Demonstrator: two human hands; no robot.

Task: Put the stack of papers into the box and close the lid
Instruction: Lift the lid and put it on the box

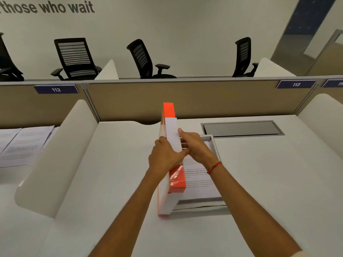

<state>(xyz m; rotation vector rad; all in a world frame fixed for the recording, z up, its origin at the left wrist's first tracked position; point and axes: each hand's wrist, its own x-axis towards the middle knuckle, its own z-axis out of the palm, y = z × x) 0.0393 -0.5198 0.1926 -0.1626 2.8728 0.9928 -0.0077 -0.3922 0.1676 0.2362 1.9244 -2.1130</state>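
— Where does the lid (169, 156) stand with respect to the box (216, 147)?

— On edge along the box's left wall, orange and white, its long axis running from the near desk (269, 173) edge toward the far partition. Its near end sits low beside the box's near-left corner; its far end rises well above the tray.

— And the hands?

— Both are on it, about midway along. The left hand (165, 156) is closed around the outer, left face; the right hand (196, 147) wraps its fingers over the upper white edge from the box side. So the lid lies between the two hands, and the open box lies to the right of it, under the right wrist.

— The papers?

— The stack of papers (199, 179) is already lying flat inside the box, printed side up, seemingly filling it to the walls, though the far end is hidden behind the right hand.

— So what does closing depend on?

— On tipping the lid rightward about its lower long edge, I'd judge, since that edge already runs parallel to the box's left wall. Whether it is hinged there I cannot tell.
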